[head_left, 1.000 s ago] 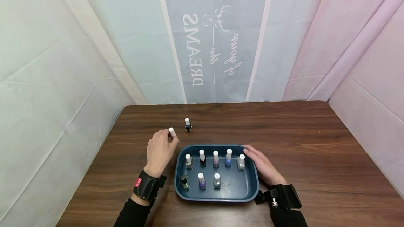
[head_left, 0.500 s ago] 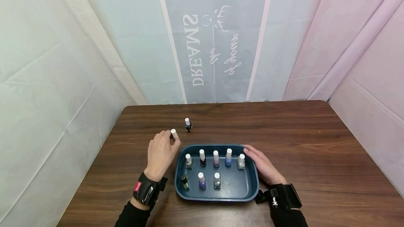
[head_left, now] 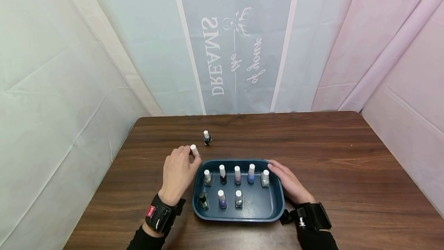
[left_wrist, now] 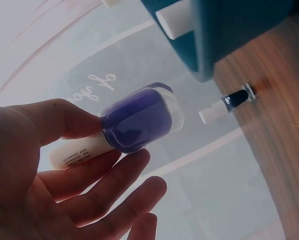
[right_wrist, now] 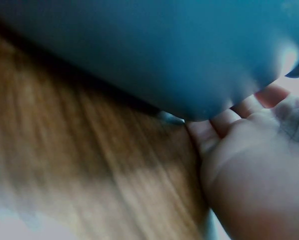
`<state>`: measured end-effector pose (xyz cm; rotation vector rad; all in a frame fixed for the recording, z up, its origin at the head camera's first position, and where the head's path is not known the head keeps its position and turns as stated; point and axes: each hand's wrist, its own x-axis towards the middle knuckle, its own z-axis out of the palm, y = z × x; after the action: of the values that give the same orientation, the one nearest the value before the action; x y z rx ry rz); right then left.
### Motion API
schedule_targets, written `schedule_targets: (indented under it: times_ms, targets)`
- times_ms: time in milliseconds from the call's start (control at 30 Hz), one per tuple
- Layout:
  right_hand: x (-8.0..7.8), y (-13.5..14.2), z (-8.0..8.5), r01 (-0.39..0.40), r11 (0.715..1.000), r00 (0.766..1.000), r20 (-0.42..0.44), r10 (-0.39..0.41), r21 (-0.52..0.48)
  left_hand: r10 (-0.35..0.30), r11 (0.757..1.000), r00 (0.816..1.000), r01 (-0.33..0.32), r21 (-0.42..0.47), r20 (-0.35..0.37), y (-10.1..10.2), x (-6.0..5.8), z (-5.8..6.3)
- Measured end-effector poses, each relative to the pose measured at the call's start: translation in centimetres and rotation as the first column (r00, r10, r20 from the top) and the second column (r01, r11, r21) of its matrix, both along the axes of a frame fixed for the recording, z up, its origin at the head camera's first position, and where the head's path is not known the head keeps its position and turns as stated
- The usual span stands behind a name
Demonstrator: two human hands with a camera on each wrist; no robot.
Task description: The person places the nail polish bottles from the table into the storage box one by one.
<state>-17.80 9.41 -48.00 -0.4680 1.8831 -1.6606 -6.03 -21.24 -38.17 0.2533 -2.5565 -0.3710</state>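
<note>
Between thumb and fingers, my left hand pinches a nail polish bottle at its white cap. Its purple body points away from the palm in the left wrist view. This hand is just off the back left corner of a dark blue tray. My right hand holds the tray's back right corner, thumb at the rim and fingers along the outer wall. Inside the tray, several nail polish bottles stand in two rows, including a dark red one, a light blue one and a dark-capped green one.
A black nail polish bottle with a white cap stands on the wooden table, behind the tray and to its left. Hanging fabric rises behind the table's far edge, with more at both sides.
My left hand has moved a little to the right and nearer the tray, carrying the pinched nail polish bottle. The right hand and the tray have stayed in place.
</note>
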Motion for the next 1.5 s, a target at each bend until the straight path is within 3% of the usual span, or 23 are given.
schedule_targets:
  times_ms: [633, 1233, 1500]
  targets:
    - [0.2, -0.2, 0.2, 0.015, 1.0, 1.0, 0.017, -0.015, -0.002, -0.068, 0.997, 0.997, 0.067, -0.026, -0.031, 1.9, 1.6, 1.5]
    - [0.2, -0.1, 0.3, 0.014, 1.0, 0.999, 0.033, -0.014, -0.008, -0.111, 0.993, 0.993, 0.112, -0.026, 0.031, 3.8, 2.4, 1.8]
    - [0.2, -0.1, 0.3, 0.009, 1.0, 0.999, 0.035, -0.009, -0.014, -0.147, 0.989, 0.987, 0.145, 0.04, 0.071, 4.2, 2.5, 2.0]
